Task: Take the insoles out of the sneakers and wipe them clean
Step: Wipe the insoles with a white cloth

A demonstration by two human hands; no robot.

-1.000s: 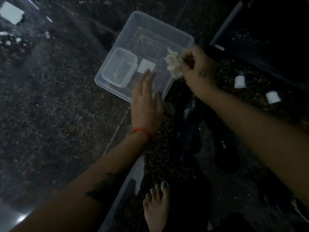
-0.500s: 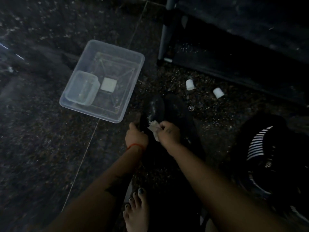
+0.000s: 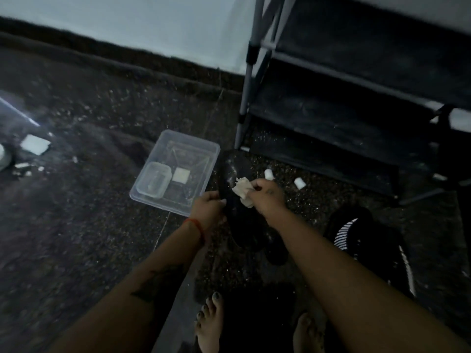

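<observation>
On the dark speckled floor, a black insole [image 3: 233,189] lies between two hands, just right of a clear plastic tub [image 3: 201,149].

Fingers of the left hand [image 3: 209,203] curl round the insole's left edge, while the right hand [image 3: 267,197] pinches a crumpled pale wipe [image 3: 242,187] over it. A small clear box [image 3: 153,179] and a white square [image 3: 180,174] sit inside the tub. A black sneaker [image 3: 367,240] with white stripes rests to the right, near a dark shoe rack [image 3: 344,98]. Bare feet [image 3: 209,324] show below.
</observation>
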